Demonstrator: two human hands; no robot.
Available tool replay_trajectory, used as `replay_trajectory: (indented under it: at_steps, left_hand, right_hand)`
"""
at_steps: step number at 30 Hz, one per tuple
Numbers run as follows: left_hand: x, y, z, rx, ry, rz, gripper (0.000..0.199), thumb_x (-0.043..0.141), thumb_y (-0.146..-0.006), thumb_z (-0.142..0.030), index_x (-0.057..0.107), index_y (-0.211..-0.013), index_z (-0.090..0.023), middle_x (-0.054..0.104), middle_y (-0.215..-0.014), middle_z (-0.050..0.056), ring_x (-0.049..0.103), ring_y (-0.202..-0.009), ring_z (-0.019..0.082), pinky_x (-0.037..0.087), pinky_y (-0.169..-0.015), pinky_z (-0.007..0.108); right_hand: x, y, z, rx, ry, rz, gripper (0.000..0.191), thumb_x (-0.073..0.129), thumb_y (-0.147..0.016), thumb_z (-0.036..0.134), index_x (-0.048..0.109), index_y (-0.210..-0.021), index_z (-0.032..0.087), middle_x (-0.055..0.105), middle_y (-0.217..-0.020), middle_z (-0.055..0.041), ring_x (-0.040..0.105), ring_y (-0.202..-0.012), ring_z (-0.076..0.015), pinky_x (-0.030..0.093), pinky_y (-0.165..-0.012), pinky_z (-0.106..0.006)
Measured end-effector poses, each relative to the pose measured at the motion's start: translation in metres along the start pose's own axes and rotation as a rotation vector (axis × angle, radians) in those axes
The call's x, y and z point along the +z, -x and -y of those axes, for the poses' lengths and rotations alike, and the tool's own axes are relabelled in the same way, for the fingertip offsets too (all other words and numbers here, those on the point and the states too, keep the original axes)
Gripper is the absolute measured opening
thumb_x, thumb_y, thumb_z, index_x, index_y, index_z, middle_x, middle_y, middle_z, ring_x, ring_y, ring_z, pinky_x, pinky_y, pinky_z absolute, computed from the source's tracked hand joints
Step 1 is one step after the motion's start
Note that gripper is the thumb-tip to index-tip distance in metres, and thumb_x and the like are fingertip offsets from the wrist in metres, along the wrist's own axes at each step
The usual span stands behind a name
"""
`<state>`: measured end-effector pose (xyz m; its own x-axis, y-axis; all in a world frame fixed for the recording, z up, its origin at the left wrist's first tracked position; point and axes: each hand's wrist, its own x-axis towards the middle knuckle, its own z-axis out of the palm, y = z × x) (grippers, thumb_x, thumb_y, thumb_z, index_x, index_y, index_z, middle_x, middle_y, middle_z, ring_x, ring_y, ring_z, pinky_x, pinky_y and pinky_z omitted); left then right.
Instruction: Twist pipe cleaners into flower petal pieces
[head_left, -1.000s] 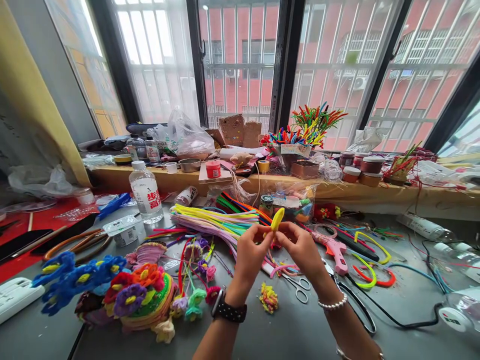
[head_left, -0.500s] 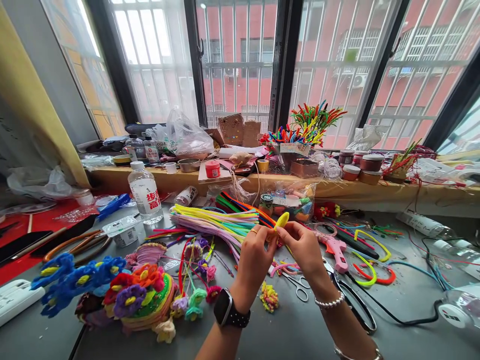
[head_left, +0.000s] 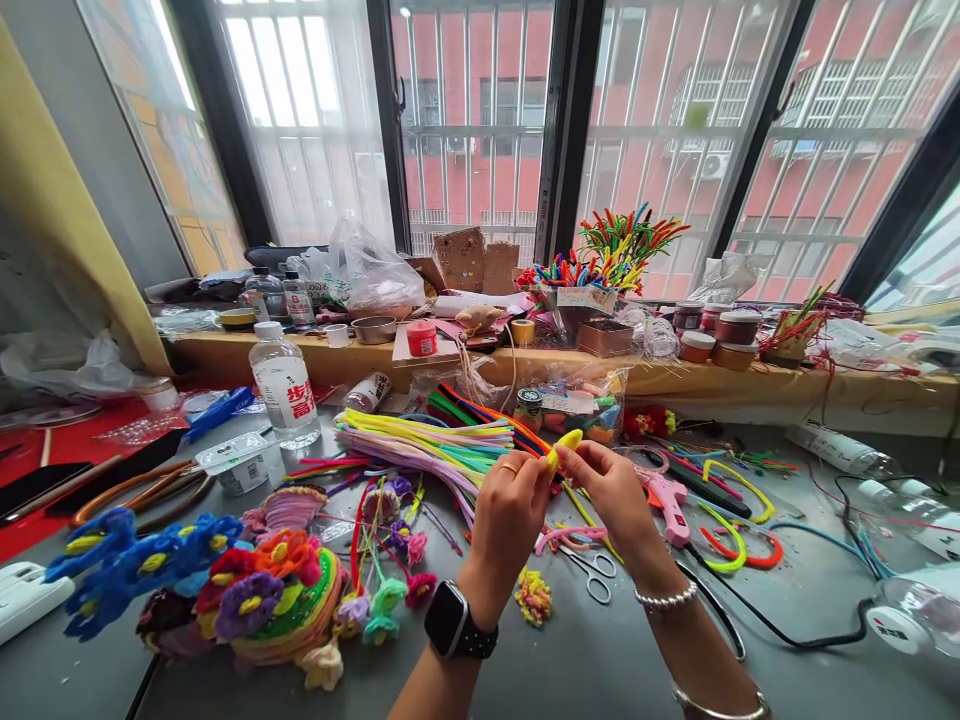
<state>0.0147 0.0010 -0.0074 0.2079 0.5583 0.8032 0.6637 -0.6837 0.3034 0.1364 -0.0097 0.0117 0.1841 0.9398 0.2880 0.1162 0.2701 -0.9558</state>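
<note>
Between my two hands is a yellow pipe cleaner (head_left: pixel 570 439), bent into a loop or petal shape. My left hand (head_left: pixel 514 505), with a ring and a dark watch, pinches its lower end. The fingertips of my right hand (head_left: pixel 604 485) are closed on its side, and the part inside the fingers is hidden. Behind my hands lies a bundle of pastel pipe cleaners (head_left: pixel 420 445). Below them on the table sits a small yellow and pink fuzzy piece (head_left: pixel 534 598). Scissors (head_left: pixel 596 575) lie just under my right wrist.
Fuzzy flowers (head_left: pixel 255 600) crowd the left front. A pink glue gun (head_left: pixel 669 505) with a black cord lies at the right. A clear bottle (head_left: pixel 285 385) stands at the left. Jars, boxes and a holder of colourful pipe cleaners (head_left: pixel 585 290) line the window ledge (head_left: pixel 360 365).
The whole view has shifted slightly. Both hands stay at the yellow pipe cleaner, which is now tilted a little more, with my right fingers slightly changed in position on it.
</note>
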Motion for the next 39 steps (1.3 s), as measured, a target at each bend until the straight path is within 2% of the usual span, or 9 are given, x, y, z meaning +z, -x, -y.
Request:
replay_trajectory:
  at_steps: [7,14,18,22,24,31,34,39]
  left_hand:
    - [-0.004,-0.001,-0.002,0.041,0.030,0.031,0.013,0.046,-0.079,-0.019,0.059,-0.081,-0.018,0.059,-0.075,0.004,0.054,-0.071,0.014,0.045,-0.066,0.026]
    - [-0.005,0.000,0.000,0.141,-0.076,-0.019,0.017,0.048,-0.078,-0.015,0.060,-0.090,-0.016,0.062,-0.077,0.005,0.057,-0.072,0.015,0.047,-0.066,0.026]
    - [-0.007,0.001,0.001,0.198,-0.128,-0.014,0.019,0.048,-0.077,-0.015,0.060,-0.092,-0.016,0.064,-0.081,0.006,0.058,-0.073,0.017,0.048,-0.067,0.028]
    - [-0.007,0.001,-0.001,0.195,-0.129,-0.021,0.020,0.048,-0.077,-0.016,0.060,-0.093,-0.016,0.065,-0.082,0.007,0.059,-0.074,0.017,0.048,-0.067,0.028]
    - [-0.006,0.002,-0.001,0.168,-0.108,-0.043,0.019,0.049,-0.077,-0.016,0.061,-0.091,-0.016,0.066,-0.082,0.008,0.060,-0.074,0.017,0.048,-0.068,0.028]
    - [-0.004,0.001,-0.001,-0.023,0.085,-0.134,0.015,0.050,-0.076,-0.016,0.062,-0.084,-0.017,0.065,-0.079,0.005,0.060,-0.071,0.014,0.049,-0.066,0.024]
    - [-0.006,-0.001,-0.002,-0.100,0.157,-0.150,0.017,0.051,-0.074,-0.013,0.062,-0.086,-0.017,0.064,-0.079,0.005,0.060,-0.073,0.014,0.048,-0.067,0.024]
    - [-0.009,-0.006,-0.003,-0.203,0.244,-0.182,0.016,0.052,-0.073,-0.012,0.065,-0.081,-0.016,0.064,-0.077,0.005,0.059,-0.072,0.014,0.047,-0.068,0.026]
  right_hand:
    - [-0.005,-0.004,-0.003,0.059,-0.173,0.016,0.028,0.061,-0.063,0.043,0.060,-0.069,0.015,0.058,-0.061,0.0001,0.049,-0.055,-0.0119,0.039,-0.051,-0.023]
    - [0.001,0.000,-0.005,-0.051,0.053,-0.137,0.025,0.059,-0.067,0.040,0.061,-0.070,0.015,0.059,-0.064,-0.0025,0.049,-0.057,-0.0133,0.040,-0.054,-0.024]
    - [0.003,0.000,-0.002,-0.047,0.030,-0.129,0.027,0.057,-0.067,0.041,0.058,-0.069,0.014,0.057,-0.062,-0.0020,0.048,-0.055,-0.0125,0.040,-0.051,-0.023]
    - [0.001,0.000,0.001,-0.045,0.014,-0.135,0.028,0.057,-0.067,0.042,0.058,-0.071,0.014,0.057,-0.064,-0.0017,0.049,-0.056,-0.0123,0.040,-0.052,-0.023]
    - [0.000,0.000,0.001,-0.040,0.007,-0.098,0.029,0.057,-0.068,0.042,0.058,-0.075,0.014,0.058,-0.065,-0.0021,0.050,-0.058,-0.0130,0.041,-0.053,-0.023]
    - [0.001,0.000,-0.001,-0.012,-0.034,0.236,0.029,0.059,-0.067,0.040,0.057,-0.080,0.014,0.061,-0.075,-0.0054,0.057,-0.071,-0.0184,0.045,-0.064,-0.028]
    - [0.004,0.002,0.002,0.027,-0.137,0.309,0.031,0.060,-0.068,0.036,0.052,-0.089,0.016,0.062,-0.082,-0.0056,0.058,-0.078,-0.0188,0.046,-0.066,-0.029]
    - [0.006,0.002,0.005,0.098,-0.275,0.343,0.031,0.063,-0.066,0.031,0.049,-0.089,0.017,0.063,-0.076,-0.0029,0.060,-0.074,-0.0165,0.047,-0.066,-0.029]
